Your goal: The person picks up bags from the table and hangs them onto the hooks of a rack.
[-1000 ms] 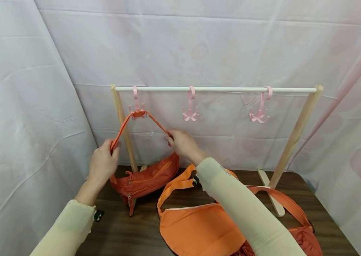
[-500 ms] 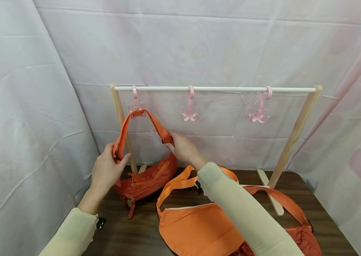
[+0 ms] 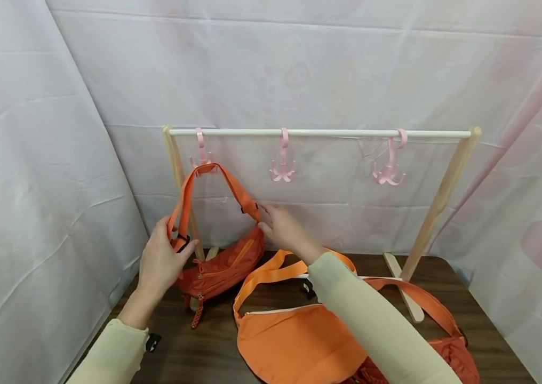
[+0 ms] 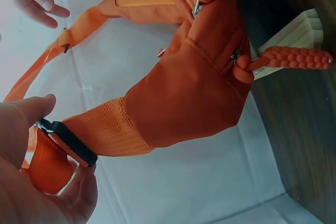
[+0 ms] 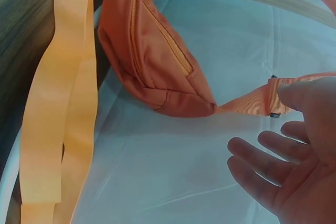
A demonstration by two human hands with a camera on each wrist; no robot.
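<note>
A rust-orange waist bag [image 3: 225, 264] with braided zip pulls hangs at the left, its strap [image 3: 237, 186] peaking at the left pink hook [image 3: 202, 154]. The bag's lower side is close over the table. My left hand [image 3: 160, 261] curls round the strap's left side at the black buckle [image 4: 68, 142], thumb at one end and fingers at the other. By the strap's right side is my right hand [image 3: 287, 229], its fingers spread and extended in the right wrist view. There, the thumb overlaps the strap by a slider [image 5: 274, 98].
A white rail [image 3: 338, 132] on wooden legs [image 3: 441, 202] bears two more pink hooks, one in the middle [image 3: 283, 160] and one at right [image 3: 388, 165]. A bright orange bag [image 3: 295, 341] and a darker red-orange bag [image 3: 453, 357] lie on the brown table [image 3: 180, 354]. Curtains stand behind.
The strap has turned from edge-on to flat and spread. My right fingers have loosened from the strap, and the hand has shifted slightly right and down. My left hand has moved slightly down.
</note>
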